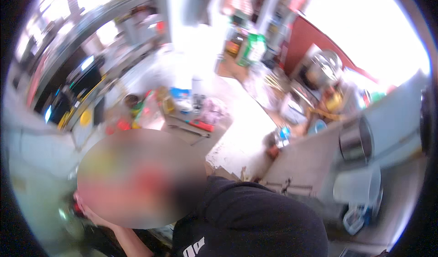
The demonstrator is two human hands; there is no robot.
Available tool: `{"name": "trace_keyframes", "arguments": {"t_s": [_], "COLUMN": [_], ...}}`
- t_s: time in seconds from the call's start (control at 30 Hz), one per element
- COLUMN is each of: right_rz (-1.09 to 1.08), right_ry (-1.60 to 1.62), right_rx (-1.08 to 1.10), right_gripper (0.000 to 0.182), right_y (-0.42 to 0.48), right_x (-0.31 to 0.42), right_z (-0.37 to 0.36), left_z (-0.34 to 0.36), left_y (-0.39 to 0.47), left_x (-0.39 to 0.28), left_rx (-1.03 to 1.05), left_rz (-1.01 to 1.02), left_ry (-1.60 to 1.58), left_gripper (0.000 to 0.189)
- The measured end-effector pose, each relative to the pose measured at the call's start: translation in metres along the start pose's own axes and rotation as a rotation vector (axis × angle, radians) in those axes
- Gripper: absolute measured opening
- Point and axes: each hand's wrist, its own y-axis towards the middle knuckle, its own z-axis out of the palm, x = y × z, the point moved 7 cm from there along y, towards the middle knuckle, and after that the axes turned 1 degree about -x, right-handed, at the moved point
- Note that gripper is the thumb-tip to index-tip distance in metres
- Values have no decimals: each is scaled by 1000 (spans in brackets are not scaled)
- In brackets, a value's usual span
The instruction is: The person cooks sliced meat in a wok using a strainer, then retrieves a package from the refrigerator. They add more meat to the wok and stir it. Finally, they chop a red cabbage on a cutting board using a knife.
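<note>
Neither of my hands can be made out in view. A person in a black shirt [253, 219] fills the lower middle, with a bare forearm [128, 238] and part of a hand [84, 205] at the lower left. A blurred oval covers the area beside the shirt and most of that hand, so its grip is hidden. Beyond the person, a pale, glaring surface [241, 123] stretches away. At its left stand a blue-and-white pack [181, 97], a pink patterned bundle [213, 109] and a red object [202, 125]. A clear plastic bottle [282, 137] is at its right edge.
On the right are a shiny metal pot [325, 68], a dark cylindrical vessel [356, 140] and a translucent white container [357, 185]. A green-and-white package [253, 50] stands beside a dark bottle [234, 43] at the back. Motion blur and glare obscure much else.
</note>
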Motion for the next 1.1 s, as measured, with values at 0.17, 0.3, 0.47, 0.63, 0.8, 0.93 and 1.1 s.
{"name": "trace_keyframes", "arguments": {"t_s": [0.17, 0.3, 0.47, 0.63, 0.8, 0.93, 1.1], "right_rz": [34, -10, -23, -44, -44, -29, -31], "right_ry": [-230, -238, -254, -270, -181, -46, 100], "right_rx": [-302, -294, -325, -337, -134, -90, -135], "right_gripper": [46, 48, 52, 50, 41, 33, 24], "right_y": [-36, -40, -35, -27, -35, -41, -36], "right_x": [-48, -51, -53, -53, -67, -64, -74], "right_z": [-3, -7, -24, -23, 21, -2, -29], "left_z": [-1, 1, 25, 16, -1, 13, 2], "left_y": [-36, -41, -41, -33, -40, -71, -64], "left_x": [36, 45, 53, 18, 68, 28, 17], "left_rx": [-8, -29, 84, 1, 199, 309, -154], "left_rz": [-303, -166, 60, -127, 328, 191, -373], "left_ry": [-237, -71, 356, -115, 818, 869, -505], "left_gripper": [44, 33, 30, 33, 38, 35, 26]}}
